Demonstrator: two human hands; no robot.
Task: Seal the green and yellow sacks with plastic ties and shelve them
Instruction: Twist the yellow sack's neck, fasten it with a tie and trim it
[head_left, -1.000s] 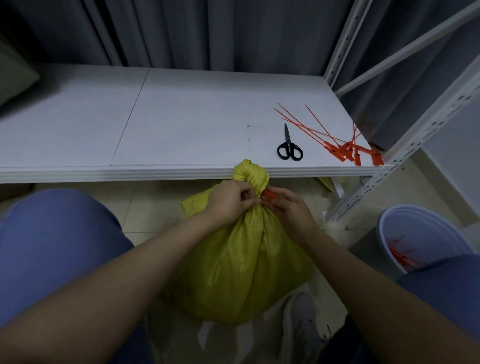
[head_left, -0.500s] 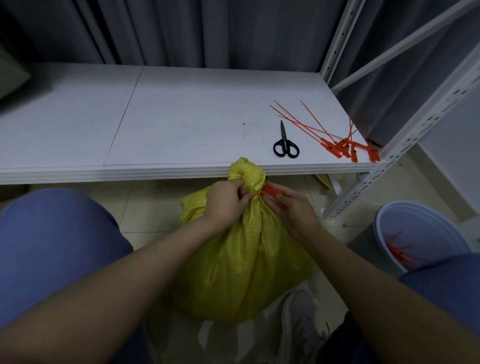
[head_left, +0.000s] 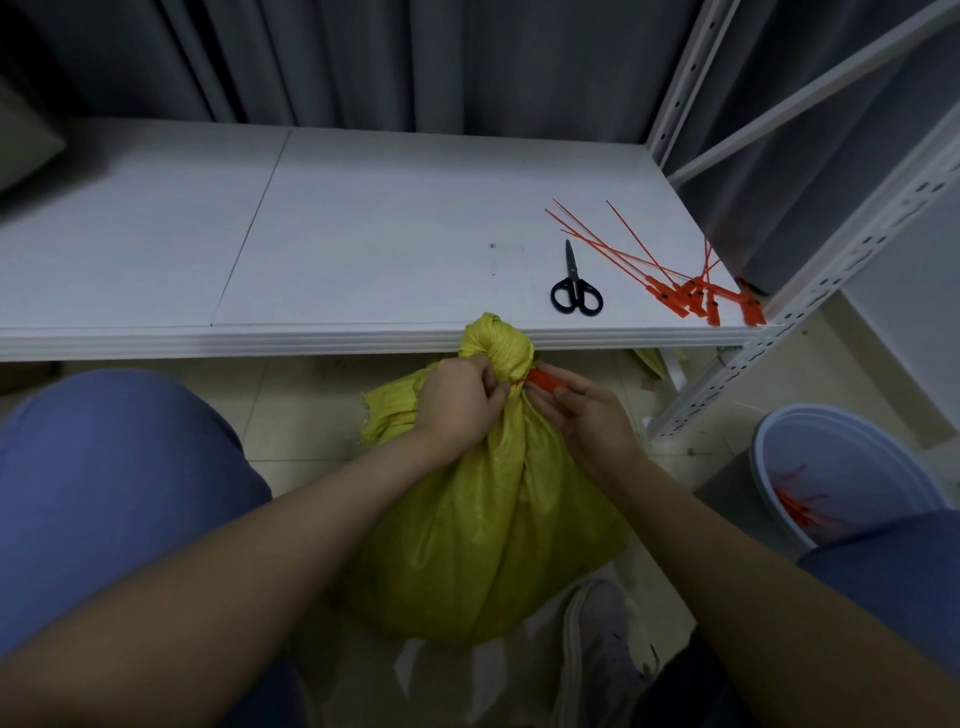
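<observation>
the yellow sack (head_left: 483, 545) stands on the tiled floor (head_left: 291, 410) between the person's knees, just in front of the white shelf (head_left: 363, 234), with its bunched top (head_left: 496, 340) rising to the shelf's front edge. the left grip (head_left: 460, 400) is curled tight round the sack's neck just below that bunch, thumb and fingers closed on the gathered cloth. the right grip (head_left: 587, 415) pinches the head of an orange plastic tie (head_left: 545, 379) between thumb and fingertips, held against the right side of the neck; the thin strap runs from it toward the left grip, and how far it goes round the neck is hidden. on the shelf, near its right end, black scissors (head_left: 575, 288) lie closed with handles toward the person, and just to their right a loose bundle of spare orange ties (head_left: 691, 296) fans out beside the rack's upright. a pale bucket (head_left: 852, 452) on the floor at the right holds a few orange pieces. a grey shoe (head_left: 597, 649) shows below the sack.
</observation>
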